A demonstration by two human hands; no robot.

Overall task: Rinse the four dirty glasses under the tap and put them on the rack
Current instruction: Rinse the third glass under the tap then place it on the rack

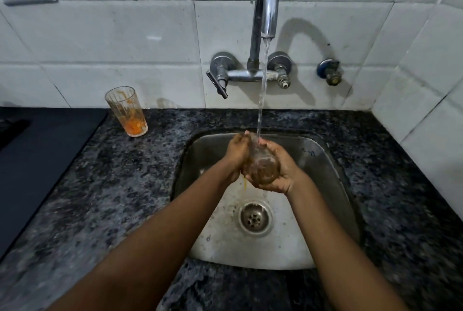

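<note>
Both the left hand [236,154] and right hand [280,171] wrap a glass [263,165] under the tap [265,9] stream. A dirty glass [126,111] stands on the counter [100,185]

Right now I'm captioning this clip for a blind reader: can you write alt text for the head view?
Both hands, left hand and right hand, cup a glass under the running tap over a steel sink. A second glass with orange residue stands upright on the dark speckled counter to the left.
</note>
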